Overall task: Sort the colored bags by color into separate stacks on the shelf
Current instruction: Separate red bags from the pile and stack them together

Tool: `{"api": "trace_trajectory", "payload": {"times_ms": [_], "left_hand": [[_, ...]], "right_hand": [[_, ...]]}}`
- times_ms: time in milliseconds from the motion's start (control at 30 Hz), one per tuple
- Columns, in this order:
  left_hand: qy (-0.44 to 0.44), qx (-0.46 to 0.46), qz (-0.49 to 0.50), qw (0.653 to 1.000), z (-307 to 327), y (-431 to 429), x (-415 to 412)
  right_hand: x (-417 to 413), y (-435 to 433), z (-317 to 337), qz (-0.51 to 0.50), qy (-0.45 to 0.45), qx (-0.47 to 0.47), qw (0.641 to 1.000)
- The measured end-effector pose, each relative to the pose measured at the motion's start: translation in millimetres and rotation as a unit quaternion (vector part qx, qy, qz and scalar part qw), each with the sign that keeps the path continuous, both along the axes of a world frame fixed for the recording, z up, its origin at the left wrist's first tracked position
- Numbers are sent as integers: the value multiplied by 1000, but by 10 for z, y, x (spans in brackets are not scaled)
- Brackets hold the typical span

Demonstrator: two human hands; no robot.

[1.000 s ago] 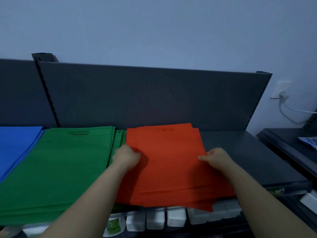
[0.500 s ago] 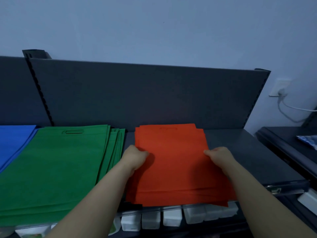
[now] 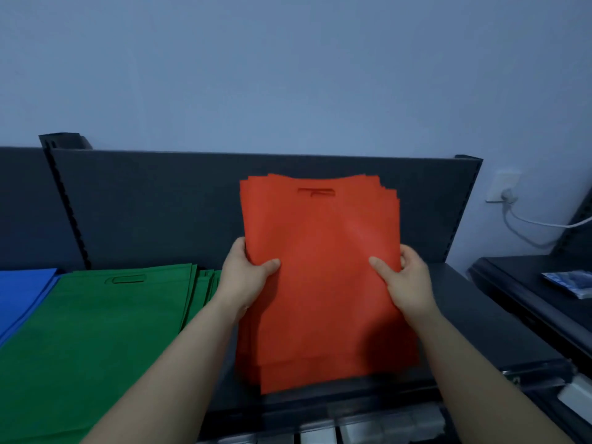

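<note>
Your fingers [image 3: 382, 267] curl round orange bag stack [image 3: 320, 283]: left hand [image 3: 245, 278], right hand [image 3: 405, 283] grip side edges; green stack [image 3: 96, 322] left of thumbs.

Only one view is given: a wide-angle camera worn on the person's head. It faces forward and somewhat down toward the shelf [image 3: 474, 318] and is near to it, so that the left forearm [image 3: 179, 363] and the right forearm [image 3: 464, 379] enter from the bottom edge and reach into the middle. The orange bags [image 3: 320, 251] are at the centre of the frame. The wall [image 3: 288, 75] fills the upper part. The left edge cuts the blue bags [image 3: 22, 293], and near the right edge a wall socket [image 3: 504, 187] is seen.
</note>
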State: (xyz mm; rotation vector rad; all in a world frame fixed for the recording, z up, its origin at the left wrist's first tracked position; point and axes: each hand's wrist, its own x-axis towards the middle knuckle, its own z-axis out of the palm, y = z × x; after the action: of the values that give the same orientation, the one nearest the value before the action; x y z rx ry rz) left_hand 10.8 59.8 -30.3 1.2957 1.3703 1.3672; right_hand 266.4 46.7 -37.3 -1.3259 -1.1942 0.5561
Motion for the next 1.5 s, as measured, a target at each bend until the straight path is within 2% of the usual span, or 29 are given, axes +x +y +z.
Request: {"api": "trace_trajectory", "payload": {"times_ms": [133,467,633,767,867,1000,1167,1333,1433,1500], "left_hand": [[38,100,10,994,406,-10,55],[94,170,-3,981,468,-112,247],[116,170,-37,978,427,-132,234],[73,174,-43,981,313,-103,214],[59,176,-40,982,313,-59,235],[54,224,-36,972,540,-68,233],[71,202,-29,976,501,-115,331],[48,212,-46,975,552,-55,276],[71,187,-40,979,437,-63,328],[55,190,-37,980,449,-29,321]], "right_hand": [[36,-52,380,2,8,77,997],[7,-145,416,-6,38,103,994],[2,-143,399,-11,53,96,994],[37,-113,372,-36,82,96,991],[26,-90,428,-43,62,93,993],[50,-89,592,-55,32,112,992],[-11,-98,522,-80,23,100,992],[73,-61,602,-86,24,95,991],[42,-66,556,-79,9,74,994],[42,-54,562,-92,-10,75,993]]}}
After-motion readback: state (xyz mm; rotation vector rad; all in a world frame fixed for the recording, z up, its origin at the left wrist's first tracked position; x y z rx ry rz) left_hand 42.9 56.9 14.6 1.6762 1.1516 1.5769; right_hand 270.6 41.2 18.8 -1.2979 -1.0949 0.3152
